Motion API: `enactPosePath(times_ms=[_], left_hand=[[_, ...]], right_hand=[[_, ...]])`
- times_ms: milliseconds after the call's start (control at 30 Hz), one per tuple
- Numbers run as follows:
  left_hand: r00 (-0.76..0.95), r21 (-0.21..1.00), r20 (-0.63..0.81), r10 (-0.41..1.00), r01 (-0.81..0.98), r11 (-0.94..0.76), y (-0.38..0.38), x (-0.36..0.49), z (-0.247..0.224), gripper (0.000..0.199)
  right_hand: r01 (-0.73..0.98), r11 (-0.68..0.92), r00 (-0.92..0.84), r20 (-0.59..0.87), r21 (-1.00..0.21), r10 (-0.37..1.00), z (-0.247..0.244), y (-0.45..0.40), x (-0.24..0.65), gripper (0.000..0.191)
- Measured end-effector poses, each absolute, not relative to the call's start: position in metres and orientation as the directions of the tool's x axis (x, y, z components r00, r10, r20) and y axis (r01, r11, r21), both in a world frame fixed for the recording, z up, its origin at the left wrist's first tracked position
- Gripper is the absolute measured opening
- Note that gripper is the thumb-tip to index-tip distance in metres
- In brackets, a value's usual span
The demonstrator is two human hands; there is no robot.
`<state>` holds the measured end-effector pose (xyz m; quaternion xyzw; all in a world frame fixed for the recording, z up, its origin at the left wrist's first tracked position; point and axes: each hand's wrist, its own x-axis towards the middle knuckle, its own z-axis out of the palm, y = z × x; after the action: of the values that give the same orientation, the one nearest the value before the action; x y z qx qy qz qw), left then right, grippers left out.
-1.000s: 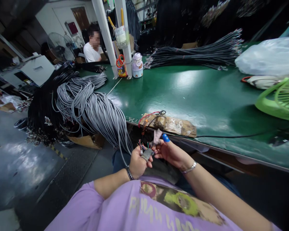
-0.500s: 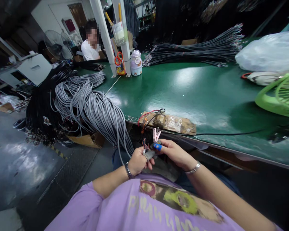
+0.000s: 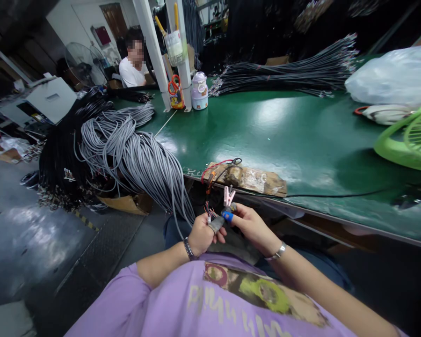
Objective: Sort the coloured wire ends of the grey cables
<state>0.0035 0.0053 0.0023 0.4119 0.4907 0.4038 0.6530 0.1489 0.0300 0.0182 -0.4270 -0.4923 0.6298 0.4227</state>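
Note:
My left hand [image 3: 204,232], its thumb wrapped in grey tape, is closed on thin coloured wires [image 3: 210,214] at the bench's front edge. Close beside it on the right is my right hand [image 3: 242,219], with blue tape on a finger; its fingertips are pinched together, and what they hold is too small to tell. A pink clothespin [image 3: 228,195] stands just above the right fingertips. Behind it, a worn wooden block [image 3: 254,180] lies on the bench edge with red and black leads [image 3: 219,164] at its left end.
Grey cables [image 3: 140,154] hang over the green bench [image 3: 266,126] at left, beside black cables [image 3: 63,150]. Further back are a purple bottle [image 3: 199,91], scissors [image 3: 174,85] and a cable bundle [image 3: 284,75]. A green fan [image 3: 407,142] and plastic bag [image 3: 393,77] are right. A person [image 3: 131,70] sits behind.
My right hand has shifted slightly, its wrist a little lower and to the left. Both hands stay close together at the wires.

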Motion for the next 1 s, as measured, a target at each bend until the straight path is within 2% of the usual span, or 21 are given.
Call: enactPosePath(times_ms=[133, 300, 500, 633, 733, 833, 900, 1000], left_hand=[[0.249, 0.945, -0.286, 0.925, -0.089, 0.315, 0.001, 0.004, 0.002, 0.045], [0.173, 0.941, -0.278, 0.945, -0.149, 0.304, 0.0, 0.006, -0.001, 0.046], [0.085, 0.917, -0.287, 0.954, -0.263, 0.3, 0.004, 0.009, -0.004, 0.046], [0.089, 0.904, -0.289, 0.953, -0.303, 0.303, 0.004, 0.007, 0.003, 0.047], [0.15, 0.894, -0.279, 0.949, -0.32, 0.313, 0.005, 0.004, 0.015, 0.046], [0.203, 0.881, -0.286, 0.936, -0.329, 0.341, 0.008, 0.004, 0.028, 0.047], [0.236, 0.875, -0.287, 0.928, -0.33, 0.355, 0.011, 0.004, 0.034, 0.047], [0.264, 0.861, -0.297, 0.918, -0.343, 0.377, 0.017, 0.007, 0.04, 0.046]], right_hand=[[-0.132, -0.207, -0.376, -0.144, -0.969, 0.915, 0.019, 0.035, 0.148, 0.037], [-0.052, -0.197, -0.254, -0.178, -0.979, 0.951, 0.021, 0.035, 0.153, 0.037], [-0.082, -0.21, -0.237, -0.185, -0.974, 0.954, 0.023, 0.031, 0.156, 0.035], [-0.215, -0.277, -0.285, -0.211, -0.937, 0.935, 0.015, 0.032, 0.158, 0.034], [-0.395, -0.42, -0.349, -0.289, -0.817, 0.891, 0.012, 0.04, 0.161, 0.037], [-0.447, -0.517, -0.412, -0.345, -0.73, 0.843, 0.017, 0.048, 0.163, 0.047], [-0.41, -0.467, -0.401, -0.306, -0.783, 0.864, 0.022, 0.052, 0.16, 0.047], [-0.282, -0.237, -0.22, -0.178, -0.93, 0.959, 0.026, 0.055, 0.156, 0.044]])
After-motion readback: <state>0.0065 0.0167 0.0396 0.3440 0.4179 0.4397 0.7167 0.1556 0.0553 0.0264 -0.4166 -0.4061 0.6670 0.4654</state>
